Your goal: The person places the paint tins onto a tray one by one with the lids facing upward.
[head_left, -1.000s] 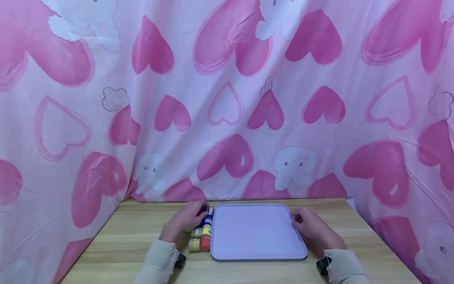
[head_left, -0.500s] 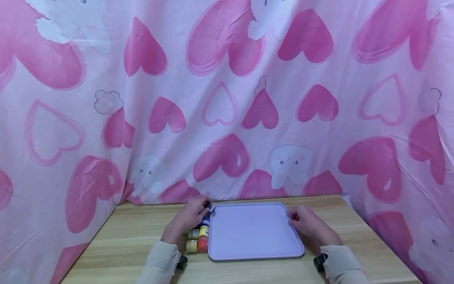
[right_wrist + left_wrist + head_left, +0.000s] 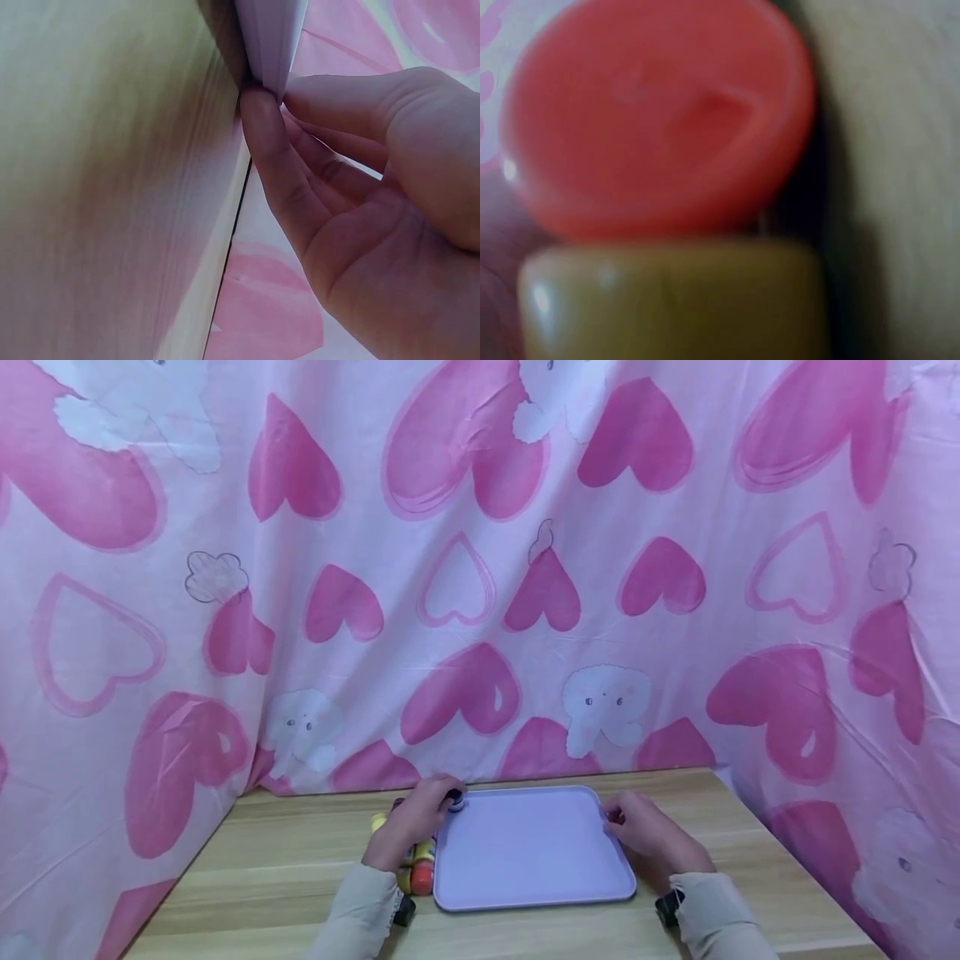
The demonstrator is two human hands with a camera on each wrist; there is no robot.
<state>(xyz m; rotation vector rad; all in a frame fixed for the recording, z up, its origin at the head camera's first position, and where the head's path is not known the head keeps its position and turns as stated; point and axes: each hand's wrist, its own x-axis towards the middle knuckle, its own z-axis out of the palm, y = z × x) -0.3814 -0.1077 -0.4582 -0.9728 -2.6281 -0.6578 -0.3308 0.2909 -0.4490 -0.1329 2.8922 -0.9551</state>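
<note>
A lilac tray lies flat on the table. At its far left corner, my left hand holds a small dark bottle over the rim; whether the bottle touches the tray I cannot tell. My right hand pinches the tray's right edge between thumb and fingers, and the right wrist view shows that tray edge up close. Left of the tray, partly hidden under the left forearm, lie several small bottles, among them a red-capped one and a yellow one. The red cap fills much of the left wrist view, blurred.
The wood-grain table reaches back to a pink heart-print cloth that hangs behind and on both sides. A mustard-coloured cap sits against the red one in the left wrist view.
My left hand has lifted the dark bottle from the far end of the group and carried it right, to the tray's far left corner. The right hand keeps its grip on the tray.
</note>
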